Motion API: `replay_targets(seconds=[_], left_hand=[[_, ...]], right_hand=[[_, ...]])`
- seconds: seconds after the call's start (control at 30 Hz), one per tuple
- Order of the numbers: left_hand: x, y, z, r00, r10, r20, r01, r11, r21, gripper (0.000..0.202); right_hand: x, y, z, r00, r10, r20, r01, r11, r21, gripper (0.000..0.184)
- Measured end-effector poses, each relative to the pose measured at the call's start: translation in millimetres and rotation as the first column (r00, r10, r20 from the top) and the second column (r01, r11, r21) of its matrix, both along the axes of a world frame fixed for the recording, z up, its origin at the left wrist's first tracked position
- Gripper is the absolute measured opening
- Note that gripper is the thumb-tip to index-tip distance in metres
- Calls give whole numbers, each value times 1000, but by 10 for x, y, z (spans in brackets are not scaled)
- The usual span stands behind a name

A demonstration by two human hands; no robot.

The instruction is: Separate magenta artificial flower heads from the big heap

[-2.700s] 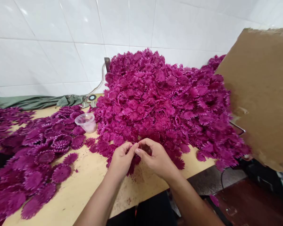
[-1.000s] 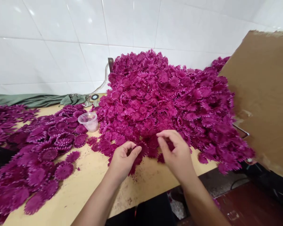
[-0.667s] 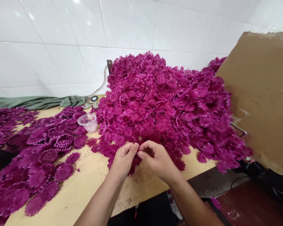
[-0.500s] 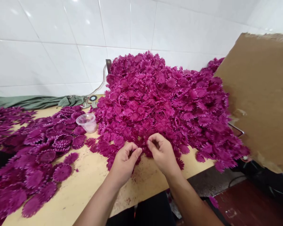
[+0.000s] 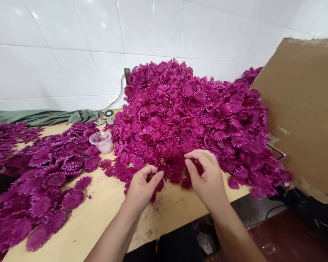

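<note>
My left hand [image 5: 144, 187] is low over the table, thumb and index finger closed at the edge of a magenta flower head [image 5: 159, 186], partly hidden behind the thumb. To its right, my right hand [image 5: 207, 178] has curled fingers, with a small gap between thumb and index tips. No object shows clearly in that gap. Both hands are at the front edge of a large heap of magenta flower heads [image 5: 169, 120], flat and petalled, seemingly artificial.
More flower heads [image 5: 72, 199] lie spread on the left of the pale table [image 5: 98, 218]. Between the two piles stands a clear plastic cup [image 5: 101, 142]. A cardboard sheet [image 5: 303, 109] leans at the right, and green cloth [image 5: 43, 117] runs along the tiled wall [image 5: 71, 69].
My right hand has moved right, away from my left hand, and its thumb and index tips show a gap. The left hand has stayed nearly in place.
</note>
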State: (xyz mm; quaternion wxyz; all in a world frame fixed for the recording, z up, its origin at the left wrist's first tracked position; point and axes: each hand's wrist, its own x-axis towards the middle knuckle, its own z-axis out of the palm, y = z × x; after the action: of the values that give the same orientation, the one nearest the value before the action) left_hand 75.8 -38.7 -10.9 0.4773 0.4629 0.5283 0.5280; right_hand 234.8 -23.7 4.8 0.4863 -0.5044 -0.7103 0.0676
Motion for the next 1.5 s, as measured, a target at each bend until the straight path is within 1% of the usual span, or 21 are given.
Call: replay_targets(seconds=[0.07,0.1,0.17,0.23,0.3,0.37,0.43,0.5,0.57,0.67,0.73,0.83,0.9,0.97,1.03,1.07,1.1,1.2,1.23,1.37,1.5], left_hand=[[20,11,3,1000,-10,3,10,1000,-13,27],[22,13,5,1000,-15,1,15,1000,-17,27],[16,11,8,1000,-19,-14,19,1000,-11,27],[5,6,6,999,-22,-38,22,1000,-9,28],[-3,3,0,997,-54,-49,52,998,-39,32],[-3,6,-10,994,-100,-39,97,992,-80,35],[8,14,-21,990,-140,-25,137,985,-108,37],[28,24,-31,989,-147,-21,144,983,-116,39],[52,31,-36,991,-126,-36,122,987,-107,41],[72,34,-29,994,-77,-75,73,996,-57,40],[63,30,-21,994,-57,-89,55,998,-26,36],[21,20,-12,995,-83,-60,82,996,-18,24],[-9,11,-9,995,-103,-13,103,995,-4,16],[-24,0,-5,992,-122,35,122,993,8,15],[-23,-12,6,987,-155,53,155,988,1,13],[-18,-18,14,983,-176,46,176,984,-4,12],[-13,-22,22,981,-192,30,192,981,-7,12],[-11,-24,39,978,-205,-38,204,979,-10,14],[-16,-21,41,978,-201,-57,200,980,-13,15],[-38,-5,36,986,-125,-113,127,992,12,16],[-21,8,7,987,-57,-153,59,998,6,23]], right_hand=[[-145,-100,56,986,151,-69,-159,979,-126,8],[-196,-120,62,969,217,-118,-238,950,-204,8],[-252,-113,35,928,290,-236,-360,862,-357,9],[-262,-76,-18,886,300,-353,-445,764,-468,11],[-249,-41,-69,838,292,-462,-521,680,-516,13],[-235,-17,-104,788,270,-553,-578,633,-515,14],[-228,0,-125,743,230,-629,-612,615,-498,16],[-230,20,-142,709,192,-679,-626,614,-480,19],[-240,45,-157,691,169,-703,-630,618,-471,21],[-260,71,-165,703,154,-695,-610,634,-476,22],[-261,66,-149,735,170,-656,-577,666,-474,18],[-221,28,-100,800,226,-555,-508,747,-428,10],[-179,-3,-73,821,247,-515,-488,772,-408,15],[-150,-31,-66,820,256,-511,-504,747,-434,22],[-150,-56,-85,825,264,-500,-518,709,-479,18],[-159,-66,-101,832,267,-487,-513,704,-490,14],[-171,-76,-120,843,268,-467,-499,714,-491,11],[-194,-97,-167,892,268,-365,-421,789,-447,6],[-193,-103,-176,901,278,-332,-408,803,-435,6],[-171,-141,-156,903,295,-312,-409,811,-419,14],[-205,-199,-83,933,218,-288,-312,886,-343,15]])
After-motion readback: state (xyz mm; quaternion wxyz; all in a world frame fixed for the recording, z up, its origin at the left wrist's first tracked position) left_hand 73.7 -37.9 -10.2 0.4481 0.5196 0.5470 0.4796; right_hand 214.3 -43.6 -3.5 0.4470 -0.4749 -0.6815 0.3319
